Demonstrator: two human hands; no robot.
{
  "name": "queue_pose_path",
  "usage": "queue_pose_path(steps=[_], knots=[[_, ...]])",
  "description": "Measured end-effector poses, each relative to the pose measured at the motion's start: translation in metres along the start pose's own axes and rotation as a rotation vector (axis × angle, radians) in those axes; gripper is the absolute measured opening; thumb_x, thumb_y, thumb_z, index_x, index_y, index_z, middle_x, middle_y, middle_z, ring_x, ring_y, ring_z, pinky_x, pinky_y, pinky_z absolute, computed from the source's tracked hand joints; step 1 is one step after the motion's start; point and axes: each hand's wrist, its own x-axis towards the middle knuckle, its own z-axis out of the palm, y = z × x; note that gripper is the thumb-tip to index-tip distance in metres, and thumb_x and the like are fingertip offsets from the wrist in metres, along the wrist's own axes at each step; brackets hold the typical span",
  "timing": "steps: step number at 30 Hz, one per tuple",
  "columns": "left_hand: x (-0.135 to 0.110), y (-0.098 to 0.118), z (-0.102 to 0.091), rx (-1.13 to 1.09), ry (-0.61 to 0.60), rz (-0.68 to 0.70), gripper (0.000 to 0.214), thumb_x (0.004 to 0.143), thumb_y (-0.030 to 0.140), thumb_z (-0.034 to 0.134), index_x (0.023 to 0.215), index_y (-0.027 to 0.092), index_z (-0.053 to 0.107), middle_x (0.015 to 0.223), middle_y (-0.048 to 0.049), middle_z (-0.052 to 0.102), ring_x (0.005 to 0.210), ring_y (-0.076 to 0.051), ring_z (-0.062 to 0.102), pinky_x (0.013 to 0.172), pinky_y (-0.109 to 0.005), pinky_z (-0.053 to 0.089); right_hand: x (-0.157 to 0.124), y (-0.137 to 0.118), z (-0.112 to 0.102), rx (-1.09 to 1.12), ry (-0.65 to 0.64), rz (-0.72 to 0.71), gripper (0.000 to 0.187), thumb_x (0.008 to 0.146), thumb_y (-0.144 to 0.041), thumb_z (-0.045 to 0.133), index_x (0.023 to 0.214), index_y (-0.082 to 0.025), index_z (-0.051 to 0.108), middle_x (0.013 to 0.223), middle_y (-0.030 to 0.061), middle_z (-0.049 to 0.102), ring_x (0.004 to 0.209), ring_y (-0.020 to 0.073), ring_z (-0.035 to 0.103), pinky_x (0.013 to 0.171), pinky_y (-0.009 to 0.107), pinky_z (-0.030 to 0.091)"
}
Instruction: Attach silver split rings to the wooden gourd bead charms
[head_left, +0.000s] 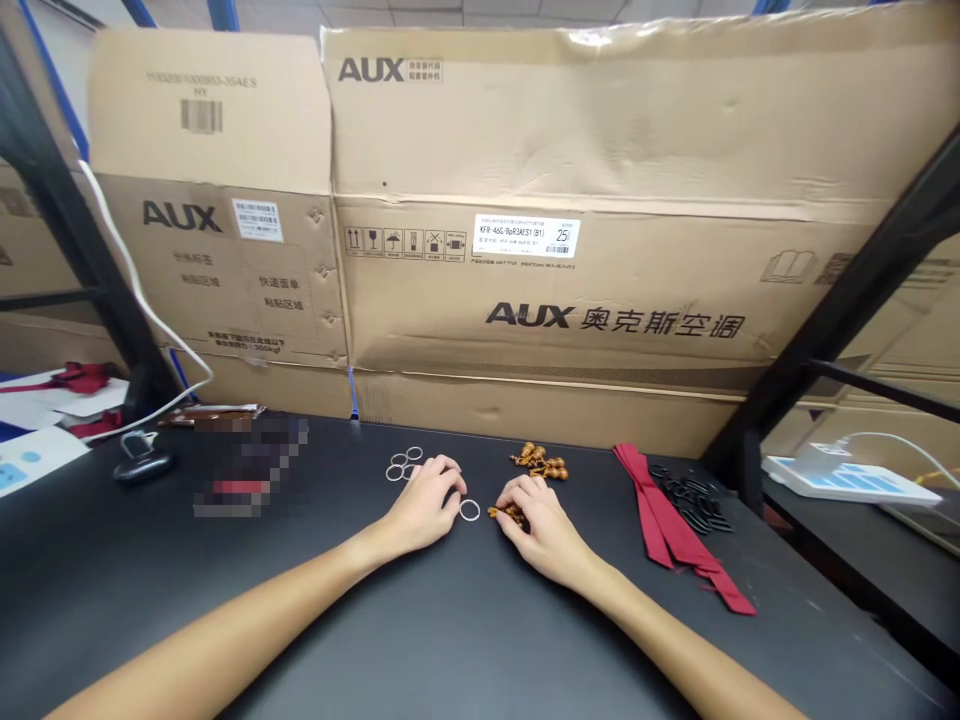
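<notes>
My left hand point(426, 503) rests on the black table point(465, 620) with its fingers curled, fingertips touching a single metal ring point(469, 509). A small group of metal rings point(402, 464) lies just behind that hand. My right hand point(541, 523) is curled beside it, pinching a small brown wooden bead charm point(504, 514) against the table. A pile of similar brown wooden charms point(541, 461) lies just beyond the right hand.
Red ribbon strips point(664, 515) and a heap of black rings point(694, 500) lie at the right. Large AUX cardboard boxes point(570, 260) wall off the back. A black object point(142, 462) and white cable point(142, 300) sit far left; black frame posts stand on both sides.
</notes>
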Motion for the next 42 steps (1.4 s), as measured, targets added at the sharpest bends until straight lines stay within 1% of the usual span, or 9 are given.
queue_pose_path(steps=[2, 4, 7, 13, 17, 22, 26, 32, 42], knots=[[-0.001, 0.004, -0.005, -0.006, 0.008, 0.021, 0.011, 0.084, 0.012, 0.052, 0.086, 0.019, 0.060, 0.106, -0.0064, 0.057, 0.102, -0.022, 0.054, 0.093, -0.041, 0.041, 0.000, 0.000, 0.000, 0.000, -0.001, 0.002, 0.006, 0.089, -0.019, 0.051, 0.086, -0.022, 0.055, 0.092, 0.0056, 0.058, 0.088, 0.0227, 0.051, 0.080, 0.040, 0.043], [-0.003, 0.009, -0.010, 0.010, 0.011, 0.059, 0.003, 0.085, 0.021, 0.057, 0.085, 0.019, 0.060, 0.108, -0.0063, 0.056, 0.103, -0.023, 0.053, 0.094, -0.041, 0.040, 0.000, 0.001, 0.000, -0.006, -0.008, -0.002, 0.007, 0.088, -0.017, 0.051, 0.085, -0.022, 0.056, 0.092, 0.0055, 0.058, 0.088, 0.0227, 0.051, 0.079, 0.040, 0.043], [-0.006, 0.014, -0.015, 0.050, -0.048, 0.118, 0.007, 0.085, 0.027, 0.061, 0.084, 0.019, 0.060, 0.112, -0.0066, 0.054, 0.105, -0.024, 0.052, 0.093, -0.042, 0.040, 0.000, 0.004, 0.001, -0.008, -0.012, -0.008, 0.008, 0.087, -0.016, 0.052, 0.083, -0.022, 0.055, 0.092, 0.0056, 0.058, 0.088, 0.0223, 0.051, 0.079, 0.039, 0.043], [-0.004, 0.013, -0.016, 0.247, -0.159, 0.359, 0.012, 0.094, 0.017, 0.046, 0.090, 0.017, 0.057, 0.119, -0.0112, 0.052, 0.113, -0.026, 0.049, 0.092, -0.041, 0.042, -0.001, 0.006, 0.003, 0.008, -0.036, 0.012, 0.008, 0.087, -0.017, 0.052, 0.080, -0.022, 0.053, 0.097, 0.0060, 0.057, 0.091, 0.0222, 0.051, 0.080, 0.039, 0.041], [-0.004, 0.012, -0.015, 0.309, -0.182, 0.437, 0.009, 0.091, 0.010, 0.047, 0.089, 0.015, 0.054, 0.120, -0.0145, 0.051, 0.114, -0.028, 0.047, 0.091, -0.041, 0.043, -0.002, 0.004, 0.004, 0.015, -0.061, 0.003, 0.009, 0.088, -0.018, 0.050, 0.081, -0.021, 0.053, 0.099, 0.0067, 0.057, 0.092, 0.0225, 0.050, 0.080, 0.040, 0.041], [-0.005, 0.013, -0.015, 0.175, -0.194, 0.357, 0.013, 0.092, 0.008, 0.041, 0.087, 0.016, 0.050, 0.116, -0.0141, 0.050, 0.110, -0.026, 0.048, 0.092, -0.040, 0.043, -0.002, 0.004, 0.005, 0.052, -0.022, -0.015, 0.009, 0.090, -0.018, 0.047, 0.083, -0.022, 0.052, 0.098, 0.0066, 0.056, 0.090, 0.0216, 0.050, 0.082, 0.041, 0.040], [-0.005, 0.012, -0.013, -0.008, -0.165, 0.248, 0.014, 0.094, 0.011, 0.039, 0.084, 0.018, 0.047, 0.113, -0.0115, 0.048, 0.106, -0.022, 0.048, 0.094, -0.040, 0.042, -0.002, 0.001, 0.003, 0.105, -0.008, -0.027, 0.009, 0.090, -0.018, 0.048, 0.083, -0.022, 0.051, 0.098, 0.0063, 0.056, 0.090, 0.0210, 0.051, 0.083, 0.041, 0.041], [-0.007, 0.019, -0.006, -0.186, -0.169, 0.169, 0.016, 0.096, 0.017, 0.037, 0.084, 0.019, 0.047, 0.114, -0.0099, 0.047, 0.107, -0.021, 0.047, 0.096, -0.040, 0.041, -0.002, -0.003, 0.002, 0.189, -0.006, -0.011, 0.011, 0.092, -0.021, 0.046, 0.082, -0.022, 0.051, 0.098, 0.0059, 0.056, 0.090, 0.0204, 0.051, 0.083, 0.039, 0.042], [-0.005, 0.023, -0.011, -0.292, -0.197, 0.107, 0.021, 0.097, 0.022, 0.036, 0.081, 0.018, 0.049, 0.113, -0.0088, 0.048, 0.107, -0.019, 0.049, 0.099, -0.038, 0.041, -0.001, -0.005, -0.002, 0.315, 0.033, -0.009, 0.013, 0.092, -0.024, 0.046, 0.081, -0.023, 0.052, 0.097, 0.0060, 0.056, 0.092, 0.0201, 0.053, 0.086, 0.038, 0.044]])
